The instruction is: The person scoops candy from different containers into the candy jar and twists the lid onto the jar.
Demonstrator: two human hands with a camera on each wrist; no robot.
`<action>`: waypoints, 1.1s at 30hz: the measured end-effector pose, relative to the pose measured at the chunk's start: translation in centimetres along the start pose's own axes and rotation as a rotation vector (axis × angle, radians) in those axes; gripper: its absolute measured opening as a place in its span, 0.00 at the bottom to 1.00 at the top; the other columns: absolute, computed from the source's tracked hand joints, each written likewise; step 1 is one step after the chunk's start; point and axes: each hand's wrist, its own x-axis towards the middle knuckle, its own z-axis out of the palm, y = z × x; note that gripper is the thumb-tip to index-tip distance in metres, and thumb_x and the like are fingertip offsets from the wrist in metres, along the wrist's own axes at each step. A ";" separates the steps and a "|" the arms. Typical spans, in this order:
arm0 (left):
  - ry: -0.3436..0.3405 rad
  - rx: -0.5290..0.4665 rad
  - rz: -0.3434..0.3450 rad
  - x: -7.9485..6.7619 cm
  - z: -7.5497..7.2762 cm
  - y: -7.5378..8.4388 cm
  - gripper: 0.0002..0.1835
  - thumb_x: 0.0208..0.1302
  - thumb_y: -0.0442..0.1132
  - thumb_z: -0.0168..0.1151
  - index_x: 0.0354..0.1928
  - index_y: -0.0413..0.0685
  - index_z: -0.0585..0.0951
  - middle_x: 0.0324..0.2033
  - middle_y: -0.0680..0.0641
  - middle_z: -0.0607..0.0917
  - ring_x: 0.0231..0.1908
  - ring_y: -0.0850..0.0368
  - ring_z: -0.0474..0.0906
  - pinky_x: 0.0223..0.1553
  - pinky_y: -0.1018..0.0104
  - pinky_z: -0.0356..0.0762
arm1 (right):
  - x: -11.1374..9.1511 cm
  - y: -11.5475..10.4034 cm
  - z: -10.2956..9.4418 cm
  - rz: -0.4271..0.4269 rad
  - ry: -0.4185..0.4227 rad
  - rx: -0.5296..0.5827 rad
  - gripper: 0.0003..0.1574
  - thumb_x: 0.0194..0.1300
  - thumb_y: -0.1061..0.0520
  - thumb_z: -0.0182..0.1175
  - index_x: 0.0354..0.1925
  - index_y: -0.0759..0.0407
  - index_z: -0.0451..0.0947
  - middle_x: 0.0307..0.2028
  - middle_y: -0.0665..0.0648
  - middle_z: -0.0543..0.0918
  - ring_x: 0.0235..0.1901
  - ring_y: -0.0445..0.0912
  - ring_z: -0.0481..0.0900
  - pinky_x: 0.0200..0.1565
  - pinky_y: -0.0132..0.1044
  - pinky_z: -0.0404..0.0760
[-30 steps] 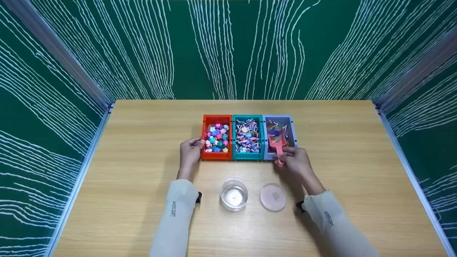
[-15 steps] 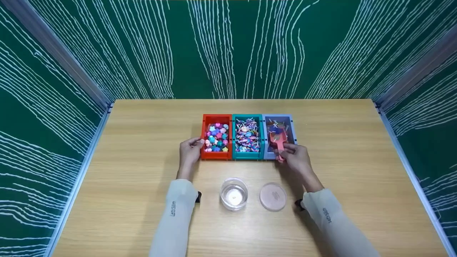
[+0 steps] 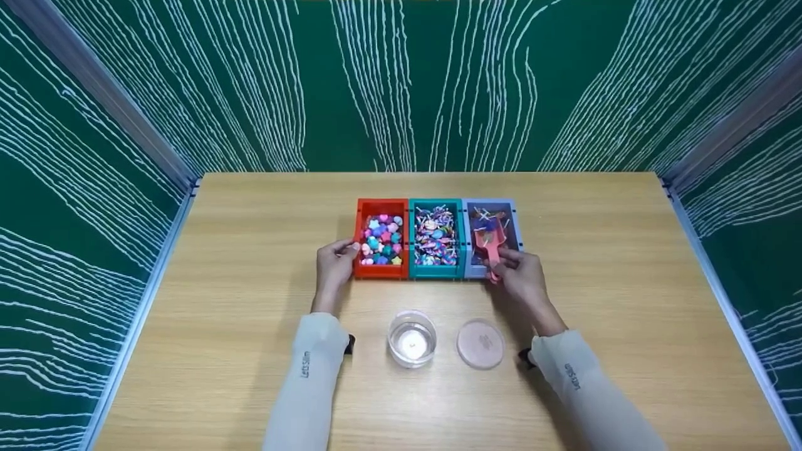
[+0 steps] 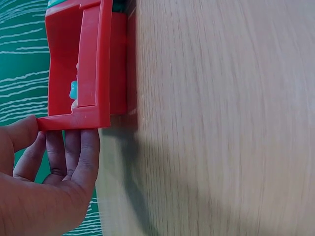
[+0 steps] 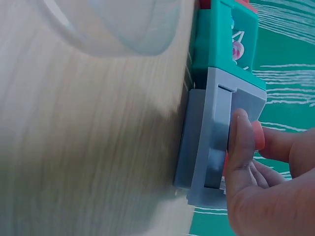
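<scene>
The right hand pinches the pink scoop by its handle, the pan inside the grey bin just beyond that hand; the left hand grips the red bin to its right. Scooping seems in hand; next probably calls for a level lift.

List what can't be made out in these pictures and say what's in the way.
- Head view: the print on the lid is too small to read.
- Head view: part of the scoop handle is hidden by the right grip.
- Left wrist view: most of the pieces inside the red bin are hidden by its near wall.
- Right wrist view: the clear cup is cut off by the top edge.
</scene>
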 end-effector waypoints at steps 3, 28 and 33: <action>0.004 0.000 0.008 0.0 0.0 -0.1 0.13 0.73 0.31 0.65 0.54 0.31 0.87 0.38 0.42 0.87 0.42 0.52 0.79 0.43 0.68 0.75 | 0.0 -0.1 0.1 0.014 -0.010 -0.013 0.27 0.76 0.69 0.59 0.69 0.75 0.72 0.54 0.74 0.85 0.33 0.35 0.84 0.35 0.26 0.84; -0.017 0.012 -0.030 0.0 0.1 0.0 0.14 0.75 0.33 0.63 0.57 0.34 0.87 0.43 0.39 0.86 0.44 0.50 0.77 0.45 0.66 0.74 | 0.1 -0.2 0.1 0.068 -0.055 0.025 0.29 0.77 0.66 0.58 0.73 0.70 0.71 0.56 0.70 0.84 0.36 0.37 0.85 0.40 0.26 0.85; -0.016 0.011 -0.025 0.0 0.0 -0.1 0.14 0.75 0.32 0.63 0.57 0.34 0.87 0.43 0.39 0.87 0.44 0.50 0.78 0.45 0.66 0.75 | 0.1 -0.2 0.1 0.080 -0.063 0.013 0.29 0.78 0.66 0.57 0.74 0.68 0.70 0.58 0.71 0.83 0.36 0.36 0.85 0.40 0.26 0.85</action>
